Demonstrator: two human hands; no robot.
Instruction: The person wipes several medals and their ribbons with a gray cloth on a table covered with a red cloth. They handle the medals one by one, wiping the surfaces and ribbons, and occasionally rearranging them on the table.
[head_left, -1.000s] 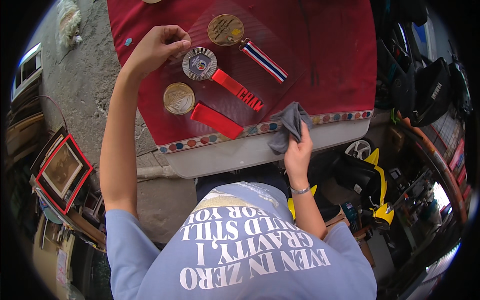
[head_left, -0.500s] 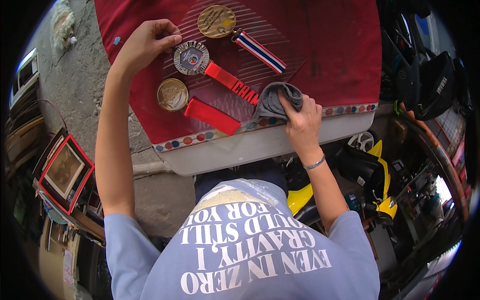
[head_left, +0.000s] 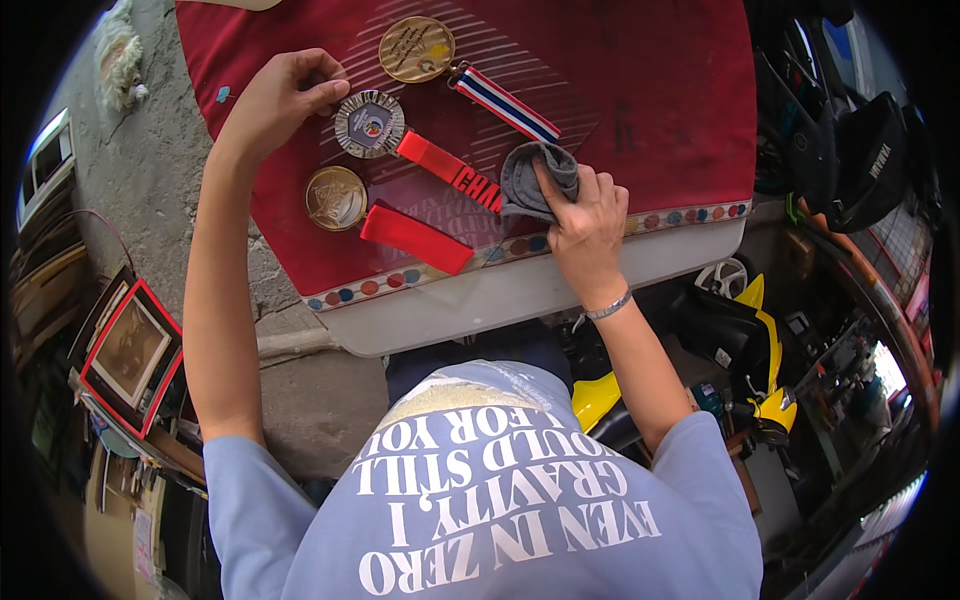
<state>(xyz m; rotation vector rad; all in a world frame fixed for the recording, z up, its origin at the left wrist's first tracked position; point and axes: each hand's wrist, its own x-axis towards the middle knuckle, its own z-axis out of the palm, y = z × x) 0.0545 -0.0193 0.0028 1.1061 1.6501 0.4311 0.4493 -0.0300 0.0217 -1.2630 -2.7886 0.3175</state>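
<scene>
Three medals lie on a red tablecloth under a clear sheet. My left hand (head_left: 283, 103) is pinched closed at the upper left rim of the silver medal (head_left: 370, 124), whose red ribbon (head_left: 448, 170) with black lettering stretches toward the right. In my right hand (head_left: 590, 222) is a bunched grey cloth (head_left: 532, 181), pressed on the table over the far end of that ribbon. Farther off is a gold medal (head_left: 417, 49) with a red, white and blue striped ribbon (head_left: 508, 103). Nearer to me is another gold medal (head_left: 335, 198) with a plain red ribbon (head_left: 416, 239).
A patterned band (head_left: 690, 216) trims the red tablecloth (head_left: 670, 90), and the pale table edge (head_left: 520, 298) shows below it. A yellow and black motorbike (head_left: 715, 340) stands at the right. Leftward are a red-framed picture (head_left: 132, 350) and a white furry animal (head_left: 120, 65) on concrete.
My right hand and the grey cloth have slid a little away from me and left across the table. My left hand stays at the silver medal. The whole view has shifted slightly.
</scene>
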